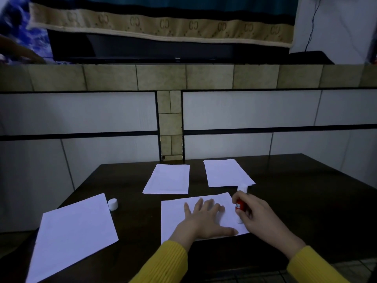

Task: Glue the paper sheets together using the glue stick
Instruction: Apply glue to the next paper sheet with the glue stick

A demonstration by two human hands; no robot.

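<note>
A white paper sheet [175, 217] lies on the dark table [306, 201] in front of me. My left hand [204, 218] presses flat on it with fingers spread. My right hand [259, 214] grips a red glue stick [240, 205], tip down on the sheet's right edge. The stick's white cap [112, 204] stands on the table to the left. Another sheet [75, 235] lies at the front left. A further sheet [168, 179] lies behind, and a small stack of sheets [226, 172] sits at the back right.
A white object [242, 188] stands by the stack's near corner, just behind my right hand. A tiled wall [81, 111] rises right behind the table. The table's right part is bare dark wood.
</note>
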